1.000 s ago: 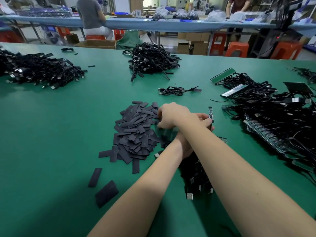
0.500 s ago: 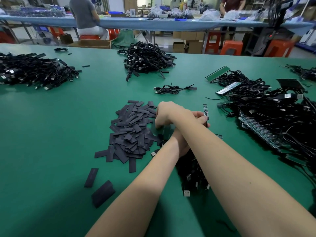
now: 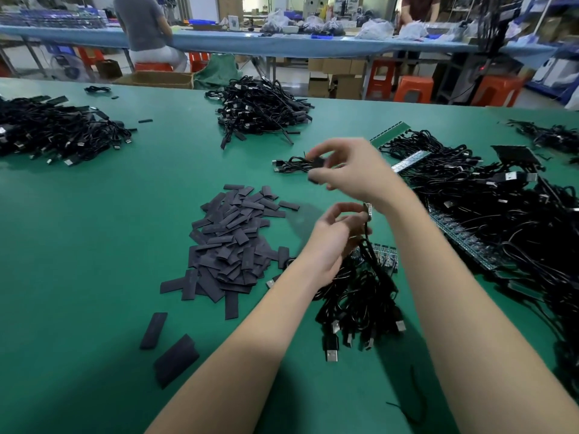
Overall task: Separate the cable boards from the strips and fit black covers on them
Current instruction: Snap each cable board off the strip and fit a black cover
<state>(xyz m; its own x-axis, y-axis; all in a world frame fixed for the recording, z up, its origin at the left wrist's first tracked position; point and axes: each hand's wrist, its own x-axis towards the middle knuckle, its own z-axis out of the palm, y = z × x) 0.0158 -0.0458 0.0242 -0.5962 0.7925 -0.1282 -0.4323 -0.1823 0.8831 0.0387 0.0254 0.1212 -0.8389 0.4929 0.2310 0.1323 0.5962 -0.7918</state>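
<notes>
Right hand (image 3: 354, 170) pinches black cover (image 3: 315, 178) | left hand (image 3: 336, 233) pinches cable board (image 3: 368, 211)

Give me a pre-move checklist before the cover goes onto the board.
1. Black cover held in right hand: ok, though blurred.
2. Cable board gripped by left hand: ok.
3. Board's end free and exposed above the fingers: ok.
4. Cover's open end lined up with the board: not ok, it is held higher and apart.
5. Cover opened enough to slide on: cannot tell.
6. Spare covers in the pile nearby: ok.
</notes>
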